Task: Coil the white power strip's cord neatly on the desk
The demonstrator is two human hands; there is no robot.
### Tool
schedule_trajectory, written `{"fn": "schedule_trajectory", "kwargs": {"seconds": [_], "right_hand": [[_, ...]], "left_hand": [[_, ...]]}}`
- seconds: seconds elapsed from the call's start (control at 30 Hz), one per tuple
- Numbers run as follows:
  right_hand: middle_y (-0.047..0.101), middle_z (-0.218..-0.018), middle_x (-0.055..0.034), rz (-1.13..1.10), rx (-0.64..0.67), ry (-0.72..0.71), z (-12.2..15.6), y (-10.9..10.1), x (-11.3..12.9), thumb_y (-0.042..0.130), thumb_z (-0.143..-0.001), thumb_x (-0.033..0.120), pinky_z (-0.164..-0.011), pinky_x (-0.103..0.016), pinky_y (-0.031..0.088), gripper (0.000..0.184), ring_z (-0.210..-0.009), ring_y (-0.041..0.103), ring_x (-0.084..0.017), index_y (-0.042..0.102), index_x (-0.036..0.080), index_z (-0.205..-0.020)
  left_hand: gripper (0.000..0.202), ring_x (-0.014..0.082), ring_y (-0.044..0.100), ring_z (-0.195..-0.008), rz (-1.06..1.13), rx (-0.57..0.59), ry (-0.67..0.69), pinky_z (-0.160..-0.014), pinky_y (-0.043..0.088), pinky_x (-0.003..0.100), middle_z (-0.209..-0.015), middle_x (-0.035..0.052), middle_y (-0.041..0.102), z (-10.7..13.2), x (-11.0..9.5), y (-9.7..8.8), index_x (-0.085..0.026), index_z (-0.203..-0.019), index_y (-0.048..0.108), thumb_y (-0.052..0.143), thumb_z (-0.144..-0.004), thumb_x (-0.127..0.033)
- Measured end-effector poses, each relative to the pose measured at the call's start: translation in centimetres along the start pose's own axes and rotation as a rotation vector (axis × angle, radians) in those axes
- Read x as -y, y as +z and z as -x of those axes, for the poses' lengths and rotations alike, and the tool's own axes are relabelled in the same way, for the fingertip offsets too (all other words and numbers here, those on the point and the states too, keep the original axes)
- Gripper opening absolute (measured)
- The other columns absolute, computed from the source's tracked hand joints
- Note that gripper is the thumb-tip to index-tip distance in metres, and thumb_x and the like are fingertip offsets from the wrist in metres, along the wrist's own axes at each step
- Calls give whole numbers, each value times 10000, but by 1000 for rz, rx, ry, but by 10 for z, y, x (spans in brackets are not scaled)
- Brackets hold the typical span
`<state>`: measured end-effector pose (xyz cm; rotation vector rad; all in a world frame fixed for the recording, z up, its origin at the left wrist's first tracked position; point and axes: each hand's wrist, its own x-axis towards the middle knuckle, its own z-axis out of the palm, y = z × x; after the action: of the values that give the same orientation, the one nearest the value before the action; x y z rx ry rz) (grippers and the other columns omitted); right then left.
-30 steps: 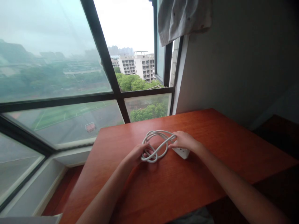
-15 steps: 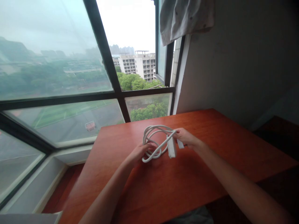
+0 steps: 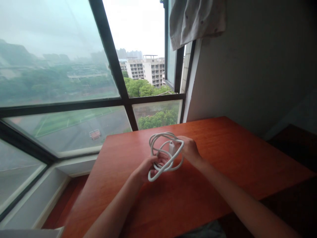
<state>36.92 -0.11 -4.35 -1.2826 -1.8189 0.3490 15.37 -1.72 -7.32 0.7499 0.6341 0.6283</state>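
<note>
A thick white cable, wound into loose loops, is held up over the table between my two hands. My left hand grips the left side of the coil, with loops lying across its fingers. On the right, my right hand is closed at the coil's edge, and its fingertips are partly hidden behind a strand. A small white block shows inside the loops, close to the right fingers. Whether it is a plug or an adapter I cannot tell.
Beneath the hands is a reddish-brown wooden table. Dark-framed windows run along the far and left sides, one sash standing ajar. A pale curtain hangs at the upper right beside a grey wall.
My right hand has moved left and turned inward, carrying the white block into the loops. A second white piece seen earlier is now hidden. The left fingers reach further through the coil.
</note>
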Motion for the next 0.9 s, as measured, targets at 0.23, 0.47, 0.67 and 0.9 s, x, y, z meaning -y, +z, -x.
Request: {"fn": "schedule_trajectory", "kwargs": {"seconds": [0.23,0.47,0.67,0.9], "right_hand": [[678,-1011,-61,155,180,36,-5,-8,11,618,-837,344,-720,-259,449,157,-834,629,-181,665,210,-902],[618,-738,16,-244,487,342,-26,-17,8,717,-696,295,-513,-195,377,311,-617,541,-115,612,191,-969],[610,-716,-11,-793,704,691,-18,-7,1,657,-753,333,-470,-166,387,213,-566,520,-80,643,152,-864],[587,-683,15,-1086,659,823,13,18,7,726,-732,281,-457,-137,395,245,-529,502,-56,608,146,-900]], "left_hand": [[125,-20,300,-265,297,46,194,-234,166,80,-634,-5,595,6,-7,15,-105,-813,585,530,-701,-105],[95,-8,306,-252,301,-59,315,-219,209,86,-600,-27,553,4,-17,20,-123,-781,538,492,-701,-100],[95,0,308,-251,355,-257,328,-224,217,99,-554,-61,511,6,-27,20,-136,-778,517,518,-685,-115],[94,51,459,-384,147,-667,379,-372,379,149,-516,-28,497,-14,-19,12,-148,-643,488,532,-699,-209]]}}
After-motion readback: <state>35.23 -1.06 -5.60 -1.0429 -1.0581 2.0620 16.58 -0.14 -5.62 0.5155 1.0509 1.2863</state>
